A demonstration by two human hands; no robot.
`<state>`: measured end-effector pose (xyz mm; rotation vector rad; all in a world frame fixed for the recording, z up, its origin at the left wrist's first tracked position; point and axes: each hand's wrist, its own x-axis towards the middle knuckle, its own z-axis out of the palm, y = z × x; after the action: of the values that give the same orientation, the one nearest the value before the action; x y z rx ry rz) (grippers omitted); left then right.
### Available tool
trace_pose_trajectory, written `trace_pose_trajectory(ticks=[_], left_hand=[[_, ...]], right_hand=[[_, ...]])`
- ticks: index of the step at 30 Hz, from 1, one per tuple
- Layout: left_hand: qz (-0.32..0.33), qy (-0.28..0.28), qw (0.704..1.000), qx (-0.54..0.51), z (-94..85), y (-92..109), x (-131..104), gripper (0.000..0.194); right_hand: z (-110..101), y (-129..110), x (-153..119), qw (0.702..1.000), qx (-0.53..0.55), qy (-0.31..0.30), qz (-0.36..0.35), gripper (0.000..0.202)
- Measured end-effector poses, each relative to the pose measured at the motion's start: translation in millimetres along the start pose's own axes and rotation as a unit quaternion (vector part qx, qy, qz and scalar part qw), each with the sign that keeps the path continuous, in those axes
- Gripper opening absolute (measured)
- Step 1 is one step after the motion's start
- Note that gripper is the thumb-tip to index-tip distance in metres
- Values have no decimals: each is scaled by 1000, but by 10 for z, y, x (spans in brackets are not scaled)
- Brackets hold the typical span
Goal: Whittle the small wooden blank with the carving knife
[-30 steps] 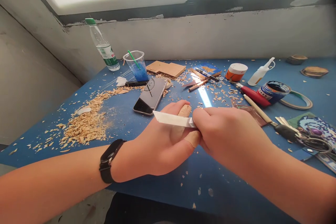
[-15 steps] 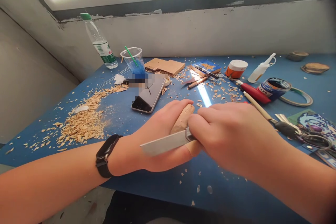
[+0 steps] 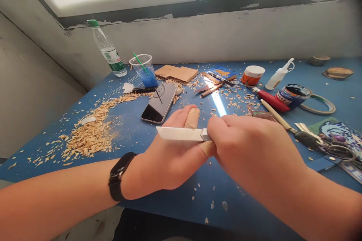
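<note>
While left fingers (image 3: pixel 195 158) clasp wood (image 3: pixel 193 117) and right fingers (image 3: pixel 219 130) a knife (image 3: pixel 181 134), a phone (image 3: pixel 160 103) lies beyond.

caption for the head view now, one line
Left hand holds wood, right hand grips a knife, shavings heaped on a blue table

Worn on the head, the camera looks forward and down, hands close below.

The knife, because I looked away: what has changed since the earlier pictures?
The knife swung toward the person, then back away, ending nearly as at first. The right hand kept the knife, the left hand the wood. Phone and cup stayed put.
</note>
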<state>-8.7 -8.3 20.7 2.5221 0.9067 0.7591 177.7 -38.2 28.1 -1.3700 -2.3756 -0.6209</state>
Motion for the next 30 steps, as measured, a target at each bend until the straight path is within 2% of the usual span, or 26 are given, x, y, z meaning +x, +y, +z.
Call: trace_pose_trajectory(ticks=[4, 6, 10, 13, 16, 20, 23, 30], left_hand=[[-5, 12, 1000, -13, -6, -8, 25, 38], [-17, 1, 1000, -24, -37, -7, 47, 38], [-9, -61, 997, -42, -116, -12, 94, 33], [10, -70, 996, -61, -145, -33, 102, 33], [16, -75, 995, -69, -143, -48, 100, 26], [33, -72, 996, -51, -122, -41, 105, 27], [12, -42, 998, -45, -102, -35, 90, 28], [-21, 16, 995, -101, 9, -63, 26, 43]], right_hand=[[-47, -16, 2, 999, -17, -22, 23, 18], [-64, -11, 25, 999, -21, -27, 20, 18], [-84, 54, 94, 998, -21, -21, -58, 17], [-79, 123, 125, 993, -28, -1, -117, 17], [-44, 154, 127, 989, -36, 40, -137, 20], [13, 105, 107, 992, -45, 76, -94, 23], [19, 36, 87, 995, -52, 75, -51, 22], [-17, -57, 61, 996, -75, -7, 40, 19]])
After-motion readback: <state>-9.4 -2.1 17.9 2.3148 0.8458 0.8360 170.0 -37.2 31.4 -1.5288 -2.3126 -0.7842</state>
